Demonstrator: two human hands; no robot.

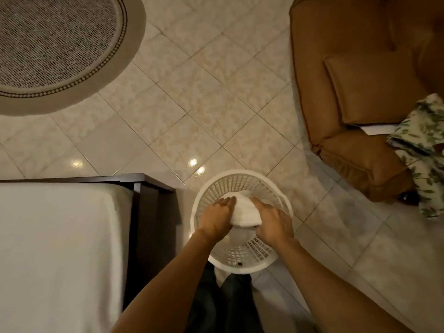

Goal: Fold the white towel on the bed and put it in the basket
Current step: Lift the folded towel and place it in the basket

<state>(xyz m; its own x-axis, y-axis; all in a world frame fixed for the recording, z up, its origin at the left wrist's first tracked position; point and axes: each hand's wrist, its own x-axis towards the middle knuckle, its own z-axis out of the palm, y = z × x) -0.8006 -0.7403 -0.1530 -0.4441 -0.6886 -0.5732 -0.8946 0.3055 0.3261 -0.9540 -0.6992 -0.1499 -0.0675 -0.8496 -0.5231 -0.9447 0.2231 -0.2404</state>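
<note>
A folded white towel (243, 210) is held over the mouth of a round white lattice basket (230, 181) standing on the tiled floor beside the bed. My left hand (216, 218) grips the towel's left side. My right hand (274, 221) grips its right side. Both hands reach down inside the basket's rim, and the towel's underside is hidden.
The bed (60, 248) with a white cover and dark wooden frame (144, 212) fills the lower left. A brown leather armchair (360, 92) with a leaf-patterned cloth (422, 150) stands at the right. A round rug (60, 49) lies at the top left.
</note>
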